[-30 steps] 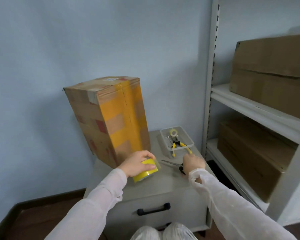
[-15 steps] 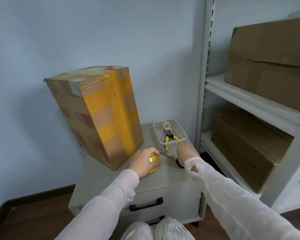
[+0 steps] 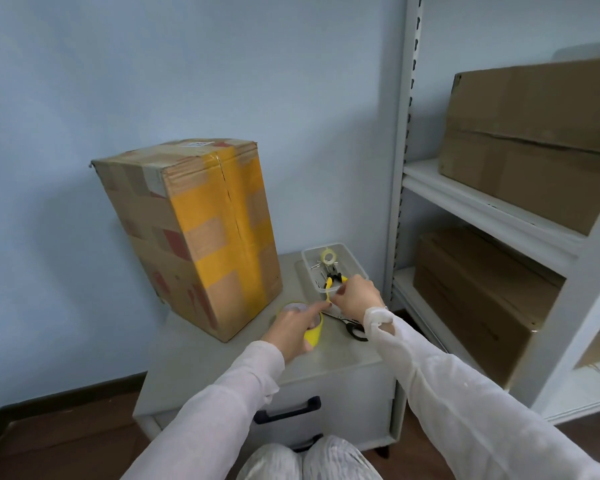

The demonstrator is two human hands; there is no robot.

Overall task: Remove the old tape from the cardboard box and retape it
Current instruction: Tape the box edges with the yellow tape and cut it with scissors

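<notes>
The cardboard box (image 3: pixel 201 230) stands upright on the grey cabinet (image 3: pixel 229 368), tilted back toward the wall, with wide yellow tape over its front seam and older grey and red tape on its side. My left hand (image 3: pixel 291 332) grips a yellow tape roll (image 3: pixel 314 333) just right of the box's foot, its index finger lying across the roll. My right hand (image 3: pixel 357 299) is beside it, fingertips pinched on what looks like the roll's free end. Black-handled scissors (image 3: pixel 353 328) lie on the cabinet under my right wrist.
A clear plastic tray (image 3: pixel 355 261) at the cabinet's back right holds yellow-handled pliers (image 3: pixel 333 280), a small tape roll and bits of hardware. A white metal shelf unit (image 3: pixel 482 206) on the right carries large cardboard boxes. The cabinet has a black drawer handle (image 3: pixel 288 412).
My right hand has left the scissors and come up to the tape roll. My left hand has turned the roll and stretched a finger over it. The view has dropped a little.
</notes>
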